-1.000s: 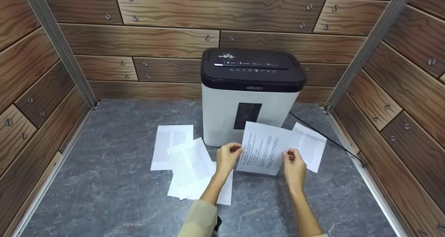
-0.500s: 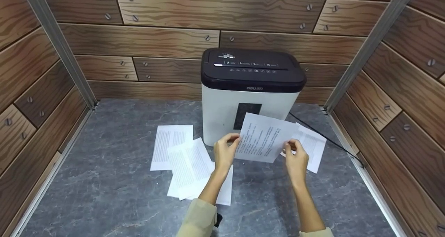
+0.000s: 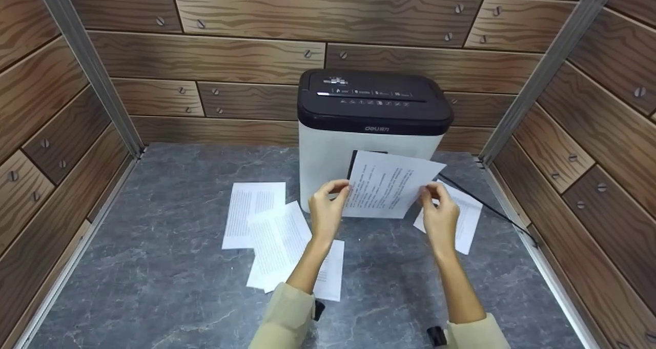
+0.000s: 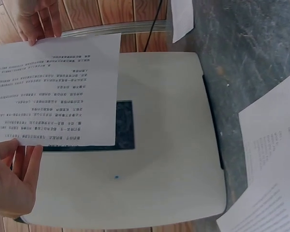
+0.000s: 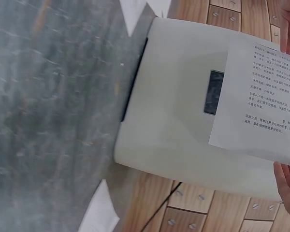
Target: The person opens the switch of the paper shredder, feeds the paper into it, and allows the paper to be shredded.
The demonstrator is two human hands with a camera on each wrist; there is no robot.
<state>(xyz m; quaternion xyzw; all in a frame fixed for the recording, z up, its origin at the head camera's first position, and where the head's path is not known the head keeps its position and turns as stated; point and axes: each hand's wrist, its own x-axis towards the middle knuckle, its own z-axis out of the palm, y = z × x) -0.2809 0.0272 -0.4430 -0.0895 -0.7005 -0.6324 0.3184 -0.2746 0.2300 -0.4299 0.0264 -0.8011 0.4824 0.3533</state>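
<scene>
A printed sheet of paper [image 3: 384,185] is held up in front of a white paper shredder [image 3: 328,154] with a black top. My left hand [image 3: 327,210] pinches the sheet's left edge between thumb and fingers. At its right edge my right hand [image 3: 439,216] pinches it the same way. The sheet covers most of the shredder's dark window [image 4: 125,125], which shows past the paper in the left wrist view. The slot [image 3: 371,98] runs across the shredder's lid, above and behind the sheet.
Several printed sheets [image 3: 279,241] lie overlapping on the grey marbled surface [image 3: 169,267], left of the shredder. Another sheet [image 3: 466,226] lies at the right, near a black cord [image 3: 492,210]. Wood-patterned walls [image 3: 246,57] enclose the back and sides.
Both hands have raised the held sheet and moved it forward, toward the shredder's lid. It now hides more of the window. The sheets on the surface have stayed put.
</scene>
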